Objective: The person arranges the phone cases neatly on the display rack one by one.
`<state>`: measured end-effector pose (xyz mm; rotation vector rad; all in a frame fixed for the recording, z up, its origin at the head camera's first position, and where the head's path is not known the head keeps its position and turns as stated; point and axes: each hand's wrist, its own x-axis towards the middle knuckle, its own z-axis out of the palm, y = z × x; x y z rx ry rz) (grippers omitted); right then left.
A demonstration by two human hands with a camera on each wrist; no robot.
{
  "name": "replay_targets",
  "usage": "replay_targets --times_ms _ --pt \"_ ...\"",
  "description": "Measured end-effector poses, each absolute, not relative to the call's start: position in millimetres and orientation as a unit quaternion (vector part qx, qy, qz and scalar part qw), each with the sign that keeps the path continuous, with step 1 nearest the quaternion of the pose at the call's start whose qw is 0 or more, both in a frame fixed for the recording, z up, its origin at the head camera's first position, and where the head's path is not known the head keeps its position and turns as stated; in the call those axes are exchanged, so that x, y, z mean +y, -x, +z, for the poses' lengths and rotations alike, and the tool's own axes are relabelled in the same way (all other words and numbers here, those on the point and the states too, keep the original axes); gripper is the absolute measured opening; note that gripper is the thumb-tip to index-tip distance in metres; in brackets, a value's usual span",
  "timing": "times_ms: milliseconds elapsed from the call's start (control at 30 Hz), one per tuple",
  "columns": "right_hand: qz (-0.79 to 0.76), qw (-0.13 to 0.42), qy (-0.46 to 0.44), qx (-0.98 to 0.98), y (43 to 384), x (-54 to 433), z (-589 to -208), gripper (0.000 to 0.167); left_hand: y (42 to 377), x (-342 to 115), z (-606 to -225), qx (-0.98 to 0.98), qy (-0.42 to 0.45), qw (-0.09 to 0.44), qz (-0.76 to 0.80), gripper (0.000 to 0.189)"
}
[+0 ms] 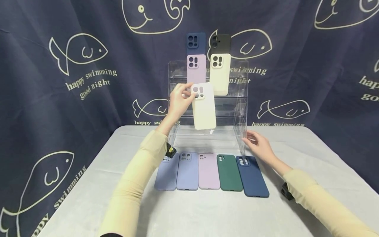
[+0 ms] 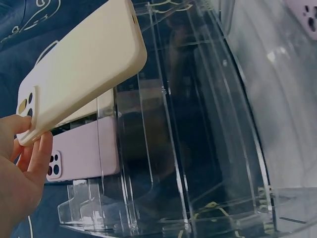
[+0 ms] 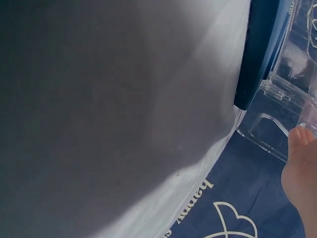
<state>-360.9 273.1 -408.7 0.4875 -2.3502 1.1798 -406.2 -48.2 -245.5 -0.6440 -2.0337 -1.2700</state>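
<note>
In the head view my left hand (image 1: 181,100) pinches a white phone case (image 1: 205,113) by its camera corner, between thumb and fingers. The case hangs upright in front of a clear tiered display rack (image 1: 207,140); the left wrist view shows the same case (image 2: 89,64) tilted, above the tiers. My right hand (image 1: 260,146) holds the rack's right side wall low down, its thumb on the near side. In the right wrist view that hand (image 3: 301,168) is partly cut off at the frame edge. Behind the held case, a lilac case (image 1: 196,72) and a cream case (image 1: 219,77) stand in the rack.
A blue case (image 1: 196,38) and a black case (image 1: 223,42) stand on the top tier. Along the rack's front lie several cases, among them a lilac one (image 1: 209,174), a green one (image 1: 230,174) and a dark blue one (image 1: 254,179). A patterned curtain (image 1: 88,72) hangs behind the white table (image 1: 201,214).
</note>
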Motion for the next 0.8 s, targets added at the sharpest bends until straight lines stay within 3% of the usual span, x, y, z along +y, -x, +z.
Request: replay_targets --times_ms 433,800 --pt "0.442 0.230 -0.188 -0.846 358.8 273.7 -409.0 0.039 431.9 -21.8 -217.9 -0.754 0.233 0.361 -0.497 0.039" --pt "0.445 0.227 -0.192 -0.845 359.5 273.1 -411.4 0.041 444.6 -0.5 -221.7 -0.715 0.242 0.391 -0.527 0.037"
